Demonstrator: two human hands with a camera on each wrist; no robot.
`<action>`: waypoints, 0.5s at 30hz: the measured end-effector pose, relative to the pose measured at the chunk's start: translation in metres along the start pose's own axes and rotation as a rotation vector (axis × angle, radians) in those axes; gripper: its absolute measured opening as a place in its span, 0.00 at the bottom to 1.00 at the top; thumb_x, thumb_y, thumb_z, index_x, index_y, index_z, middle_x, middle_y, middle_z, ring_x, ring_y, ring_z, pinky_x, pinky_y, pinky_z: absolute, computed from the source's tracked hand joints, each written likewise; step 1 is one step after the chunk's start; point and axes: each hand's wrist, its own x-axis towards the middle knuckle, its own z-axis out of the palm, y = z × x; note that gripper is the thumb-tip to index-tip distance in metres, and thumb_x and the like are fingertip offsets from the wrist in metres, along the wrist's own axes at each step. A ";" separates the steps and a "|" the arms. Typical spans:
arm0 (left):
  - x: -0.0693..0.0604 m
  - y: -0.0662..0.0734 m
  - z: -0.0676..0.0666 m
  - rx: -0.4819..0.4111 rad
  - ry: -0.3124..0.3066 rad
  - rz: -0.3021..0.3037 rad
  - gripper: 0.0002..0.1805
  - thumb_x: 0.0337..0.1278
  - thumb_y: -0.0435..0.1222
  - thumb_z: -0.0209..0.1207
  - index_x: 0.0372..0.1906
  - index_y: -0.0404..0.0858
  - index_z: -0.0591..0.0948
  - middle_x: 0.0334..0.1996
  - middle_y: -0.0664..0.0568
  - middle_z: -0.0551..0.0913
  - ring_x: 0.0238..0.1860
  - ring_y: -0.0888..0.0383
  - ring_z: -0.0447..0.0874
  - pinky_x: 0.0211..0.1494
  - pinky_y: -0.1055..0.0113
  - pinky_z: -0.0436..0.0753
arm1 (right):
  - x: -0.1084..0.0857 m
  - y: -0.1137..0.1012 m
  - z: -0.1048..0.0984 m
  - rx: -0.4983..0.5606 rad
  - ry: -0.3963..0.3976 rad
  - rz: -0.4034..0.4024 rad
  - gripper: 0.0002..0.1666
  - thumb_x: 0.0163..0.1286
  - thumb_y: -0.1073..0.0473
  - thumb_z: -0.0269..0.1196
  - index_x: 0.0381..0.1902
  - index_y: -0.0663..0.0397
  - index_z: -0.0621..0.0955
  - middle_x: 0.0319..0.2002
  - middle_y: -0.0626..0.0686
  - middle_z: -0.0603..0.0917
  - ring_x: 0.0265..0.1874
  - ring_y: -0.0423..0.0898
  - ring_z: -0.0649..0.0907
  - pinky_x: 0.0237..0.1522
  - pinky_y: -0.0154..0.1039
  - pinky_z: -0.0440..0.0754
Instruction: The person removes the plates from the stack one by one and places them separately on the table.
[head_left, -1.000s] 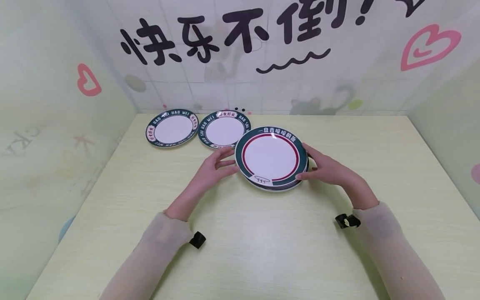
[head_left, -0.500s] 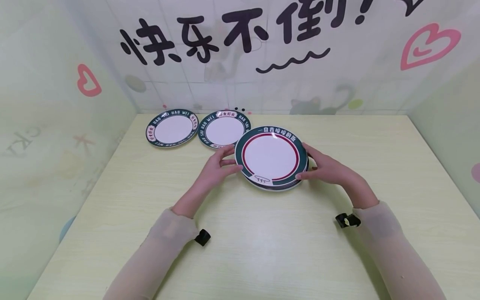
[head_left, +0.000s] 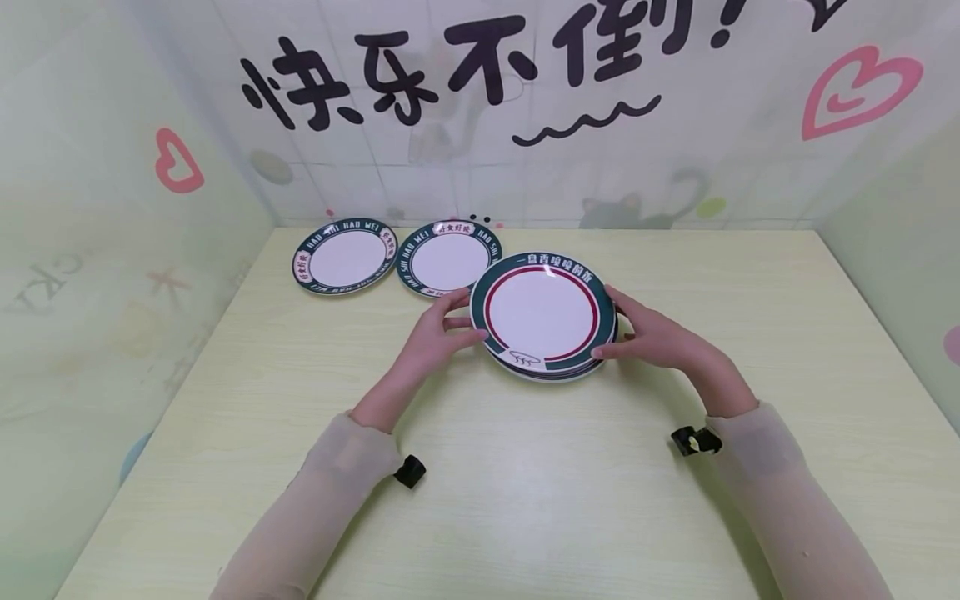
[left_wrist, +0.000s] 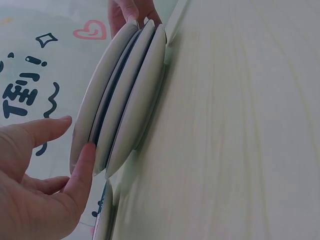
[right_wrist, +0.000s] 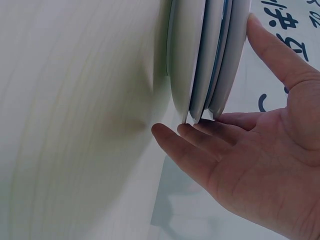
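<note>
A stack of several plates (head_left: 542, 313), the top one white with a green rim and red ring, sits slightly tilted between the two hands. At its left edge, the left hand (head_left: 429, 337) has its thumb over the rim in the head view; the left wrist view shows one finger (left_wrist: 86, 165) touching the plate edges and the thumb a little apart. On the right side, the right hand (head_left: 660, 337) holds the stack, thumb on the top plate's rim and fingers against the edges, as the right wrist view also shows. The stack's underside is mostly hidden.
Two green-rimmed plates lie at the back left of the table, one (head_left: 345, 257) at the far left and another (head_left: 448, 258) beside the stack. A printed wall (head_left: 525, 183) stands behind, with side walls left and right.
The left hand has moved slightly right, bringing its thumb from beside the stack to over its rim. The right hand and all plates look unmoved.
</note>
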 end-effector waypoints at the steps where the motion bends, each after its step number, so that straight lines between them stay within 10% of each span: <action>1: 0.000 0.000 0.000 0.000 0.001 -0.002 0.44 0.58 0.35 0.67 0.77 0.42 0.59 0.74 0.48 0.66 0.66 0.48 0.76 0.65 0.57 0.82 | 0.000 0.000 0.000 -0.002 0.000 0.000 0.64 0.63 0.48 0.70 0.81 0.49 0.41 0.81 0.61 0.48 0.79 0.63 0.51 0.73 0.63 0.65; 15: 0.003 0.002 0.003 -0.012 0.016 -0.011 0.43 0.58 0.32 0.67 0.76 0.41 0.61 0.73 0.45 0.66 0.65 0.46 0.75 0.63 0.57 0.83 | -0.001 0.001 -0.001 -0.003 0.002 -0.006 0.63 0.64 0.49 0.70 0.81 0.50 0.41 0.81 0.61 0.48 0.79 0.62 0.51 0.73 0.63 0.66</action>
